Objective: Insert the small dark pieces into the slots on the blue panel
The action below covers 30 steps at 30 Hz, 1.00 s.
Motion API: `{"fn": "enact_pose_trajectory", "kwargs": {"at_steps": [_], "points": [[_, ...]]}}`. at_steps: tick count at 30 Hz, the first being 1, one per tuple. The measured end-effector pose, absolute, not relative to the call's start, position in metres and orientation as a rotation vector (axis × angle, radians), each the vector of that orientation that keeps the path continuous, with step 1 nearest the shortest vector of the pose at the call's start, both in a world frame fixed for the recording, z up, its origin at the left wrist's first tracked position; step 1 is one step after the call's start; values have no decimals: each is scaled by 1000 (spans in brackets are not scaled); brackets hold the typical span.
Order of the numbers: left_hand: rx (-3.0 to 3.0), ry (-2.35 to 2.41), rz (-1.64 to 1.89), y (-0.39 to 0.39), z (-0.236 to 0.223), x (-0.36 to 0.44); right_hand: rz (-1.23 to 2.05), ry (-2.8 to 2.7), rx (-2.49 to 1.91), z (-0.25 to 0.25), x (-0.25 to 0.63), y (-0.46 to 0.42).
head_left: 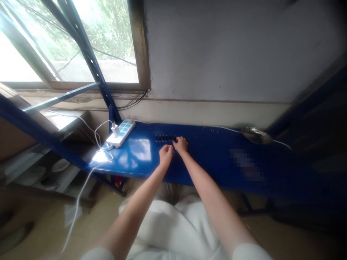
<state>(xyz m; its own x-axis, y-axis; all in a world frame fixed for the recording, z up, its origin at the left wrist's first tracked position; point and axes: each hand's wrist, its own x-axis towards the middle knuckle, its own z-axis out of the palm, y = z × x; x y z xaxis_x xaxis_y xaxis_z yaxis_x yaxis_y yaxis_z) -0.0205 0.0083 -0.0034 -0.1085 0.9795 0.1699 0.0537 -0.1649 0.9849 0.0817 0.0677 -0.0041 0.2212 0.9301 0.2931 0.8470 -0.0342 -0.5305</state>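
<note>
Several small dark pieces [163, 138] stand in a short row on the blue table; their kind is too small to make out. At the right end of this row is my right hand [180, 144], its fingers bent and closed around or against the last dark piece. Just in front of the row, to the left, my left hand [166, 154] is closed with thumb and fingertips together. Whatever it pinches, if anything, is hidden.
The blue table [206, 162] runs along the wall. A white power strip [121, 133] with a plugged-in white charger [115, 129] lies at its left end, cables trailing off. A shiny metal dish [256, 134] stands back right. Blue metal posts [94, 68] rise at left.
</note>
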Motion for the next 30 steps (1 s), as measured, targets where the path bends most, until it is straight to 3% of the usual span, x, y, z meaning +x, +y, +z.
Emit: {"fn": "enact_pose_trajectory", "kwargs": {"at_steps": [11,30], "points": [[1292,1146,1456,7,7,-18,-29,-1834,-1580,3,95,13],[1389,945,1310,10,-3,-19,36,-1432,-1566,-8,100,0]]}}
